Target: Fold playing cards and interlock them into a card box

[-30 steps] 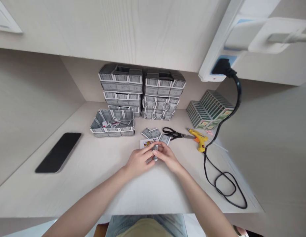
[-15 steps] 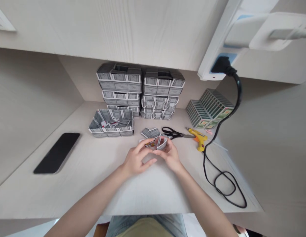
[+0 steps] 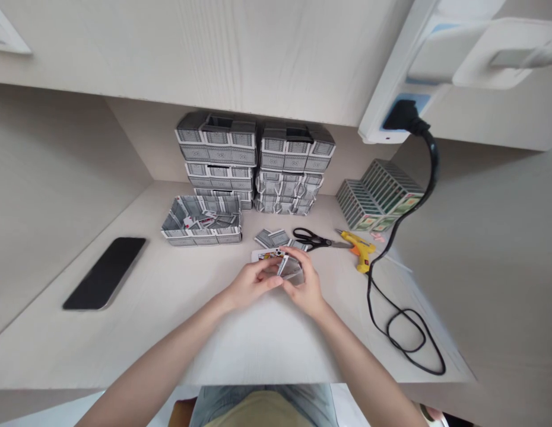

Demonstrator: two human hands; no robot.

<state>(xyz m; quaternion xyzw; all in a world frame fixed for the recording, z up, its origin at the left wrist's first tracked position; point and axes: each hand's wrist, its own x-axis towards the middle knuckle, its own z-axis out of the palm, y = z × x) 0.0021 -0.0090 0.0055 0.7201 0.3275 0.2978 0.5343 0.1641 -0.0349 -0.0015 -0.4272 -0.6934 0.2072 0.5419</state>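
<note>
Between my two hands is a folded playing card (image 3: 292,270) with a grey patterned back, held above the desk. My left hand (image 3: 251,286) pinches its left edge between thumb and fingers. From the other side, my right hand (image 3: 308,284) curls around it, thumb below and fingers on top. Just beyond my fingers lies a face-up playing card (image 3: 267,255), partly covered by my hands. Several grey-backed cards (image 3: 272,238) are spread flat behind it. Black-handled scissors (image 3: 312,239) rest to the right of these cards.
A box made of cards (image 3: 202,239) holds loose folded pieces. Stacked card boxes (image 3: 220,155) line the back. At right are a yellow glue gun (image 3: 361,249), its black cord (image 3: 405,350), card packs (image 3: 369,198) and a power strip (image 3: 378,112). A phone (image 3: 104,274) lies left.
The folded card has turned and come slightly nearer me. My left thumb has closed up to its edge, and my right fingers have wrapped over it. More of the face-up card shows.
</note>
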